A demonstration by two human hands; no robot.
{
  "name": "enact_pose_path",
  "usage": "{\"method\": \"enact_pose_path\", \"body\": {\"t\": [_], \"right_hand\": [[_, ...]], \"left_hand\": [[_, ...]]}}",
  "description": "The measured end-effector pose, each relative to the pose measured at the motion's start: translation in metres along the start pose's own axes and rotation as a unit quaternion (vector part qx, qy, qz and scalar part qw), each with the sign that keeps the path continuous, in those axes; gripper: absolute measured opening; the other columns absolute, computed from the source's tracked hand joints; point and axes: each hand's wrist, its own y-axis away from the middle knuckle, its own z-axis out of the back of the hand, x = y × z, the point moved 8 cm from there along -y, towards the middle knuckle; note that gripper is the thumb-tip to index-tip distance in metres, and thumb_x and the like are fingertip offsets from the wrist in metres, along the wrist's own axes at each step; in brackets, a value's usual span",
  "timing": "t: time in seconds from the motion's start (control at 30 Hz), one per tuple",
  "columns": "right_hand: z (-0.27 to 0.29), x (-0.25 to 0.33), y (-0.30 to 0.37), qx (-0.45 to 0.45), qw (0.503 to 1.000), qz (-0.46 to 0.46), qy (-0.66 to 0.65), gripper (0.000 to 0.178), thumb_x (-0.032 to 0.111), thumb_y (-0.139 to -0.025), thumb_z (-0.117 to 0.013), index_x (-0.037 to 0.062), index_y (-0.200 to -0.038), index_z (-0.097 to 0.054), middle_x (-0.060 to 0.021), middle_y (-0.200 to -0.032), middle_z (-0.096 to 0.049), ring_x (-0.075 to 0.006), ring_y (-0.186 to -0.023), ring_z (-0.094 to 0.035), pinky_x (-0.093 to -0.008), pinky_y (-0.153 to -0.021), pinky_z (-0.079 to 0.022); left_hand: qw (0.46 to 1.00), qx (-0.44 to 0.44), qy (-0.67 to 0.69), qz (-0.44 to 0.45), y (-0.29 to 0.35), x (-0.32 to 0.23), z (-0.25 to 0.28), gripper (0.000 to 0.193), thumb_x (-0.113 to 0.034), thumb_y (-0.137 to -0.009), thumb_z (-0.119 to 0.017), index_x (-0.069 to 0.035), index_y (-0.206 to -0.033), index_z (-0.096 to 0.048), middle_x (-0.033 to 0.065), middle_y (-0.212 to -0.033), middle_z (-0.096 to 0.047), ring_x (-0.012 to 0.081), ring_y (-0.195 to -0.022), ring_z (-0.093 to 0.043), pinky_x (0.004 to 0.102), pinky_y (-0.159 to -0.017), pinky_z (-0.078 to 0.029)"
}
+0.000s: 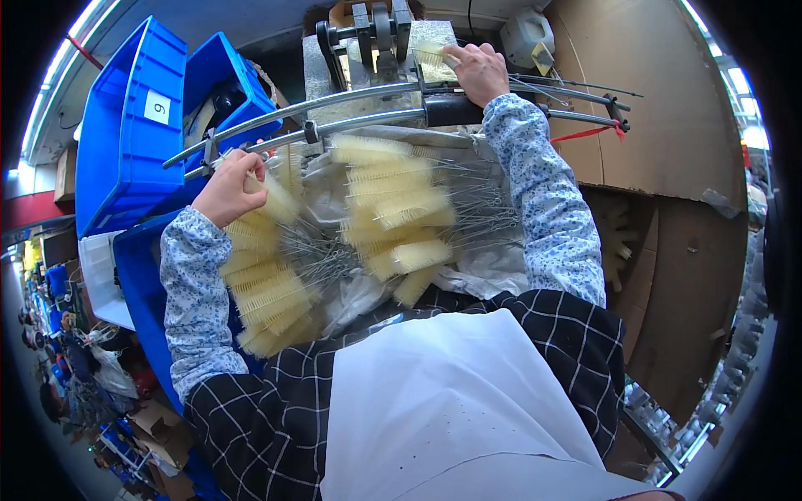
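Cream bristle brushes (pixel 393 190), two piles before you: likely light, springy, best taken by the stiff wire stems (pixel 324 257); your right hand (pixel 483 73) pinches one brush head (pixel 429 56) beyond the metal rails (pixel 359 98); your left hand (pixel 231 189) curled, grasp cannot be told

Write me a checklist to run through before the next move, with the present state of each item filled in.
1. Right grip closed on a pale brush: ok, its fingertips meet the bristles beside the machine.
2. Left grip closed on a brush: cannot tell; its fingers are curled over the left pile.
3. Wire stems of the right pile lying one way: ok, mostly toward the right.
4. Right pile evenly stacked: not ok, the brushes at its near end lie at differing angles.
5. Right sleeve clear of the metal rails: cannot tell, it overlaps them in this view.
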Motion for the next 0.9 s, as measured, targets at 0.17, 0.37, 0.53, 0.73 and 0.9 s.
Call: {"method": "enact_pose_path", "body": {"t": [0.17,0.37,0.53,0.73,0.9], "right_hand": [[-0.009,0.000,-0.009,0.015,1.000,0.009,0.009,0.030,0.017,-0.084,-0.046,0.0281,-0.111,-0.054,0.0000,-0.091,-0.055,-0.0209,-0.093,-0.046,-0.0365,-0.083,-0.033],[-0.037,-0.008,-0.025,0.079,0.996,0.028,0.033,0.042,0.009,-0.083,-0.046,0.0277,-0.120,-0.047,-0.0025,-0.123,-0.046,-0.0171,-0.123,-0.028,-0.0408,-0.099,-0.019],[0.001,-0.049,0.002,-0.001,0.991,-0.108,0.083,0.047,0.030,-0.077,-0.058,0.0183,-0.121,-0.046,-0.0040,-0.114,-0.045,-0.0205,-0.110,-0.037,-0.0425,-0.089,-0.027],[-0.007,-0.074,0.016,-0.046,0.988,-0.138,-0.044,0.038,0.026,-0.076,-0.059,0.0148,-0.112,-0.054,-0.0034,-0.104,-0.056,-0.0217,-0.101,-0.050,-0.0417,-0.083,-0.036],[-0.014,-0.049,0.010,-0.052,0.988,-0.126,-0.078,0.032,0.019,-0.075,-0.057,0.0128,-0.106,-0.058,-0.0048,-0.106,-0.058,-0.0225,-0.100,-0.053,-0.0406,-0.082,-0.038]], "left_hand": [[0.996,0.070,0.050,0.029,0.006,-0.002,-0.007,0.018,-0.003,-0.064,-0.058,-0.002,-0.076,-0.045,0.0060,-0.073,-0.044,0.0164,-0.060,-0.042,0.0261,-0.057,-0.037],[0.995,-0.046,0.080,-0.026,0.020,-0.040,0.045,0.018,0.001,-0.062,-0.053,-0.002,-0.078,-0.045,0.0032,-0.074,-0.043,0.0101,-0.065,-0.041,0.0218,-0.058,-0.035],[0.983,-0.155,0.086,-0.046,0.054,-0.048,0.087,0.018,0.004,-0.065,-0.051,-0.003,-0.081,-0.046,0.0026,-0.086,-0.047,0.0092,-0.070,-0.043,0.0204,-0.063,-0.035],[0.953,-0.271,0.116,-0.067,0.089,-0.023,0.124,0.017,0.006,-0.070,-0.050,-0.005,-0.081,-0.042,0.0074,-0.096,-0.046,0.0097,-0.082,-0.042,0.0195,-0.072,-0.033],[0.935,-0.304,0.168,-0.074,0.105,-0.016,0.145,0.016,0.006,-0.074,-0.050,-0.006,-0.079,-0.040,0.0085,-0.102,-0.045,0.0069,-0.077,-0.040,0.0183,-0.069,-0.033]]}}
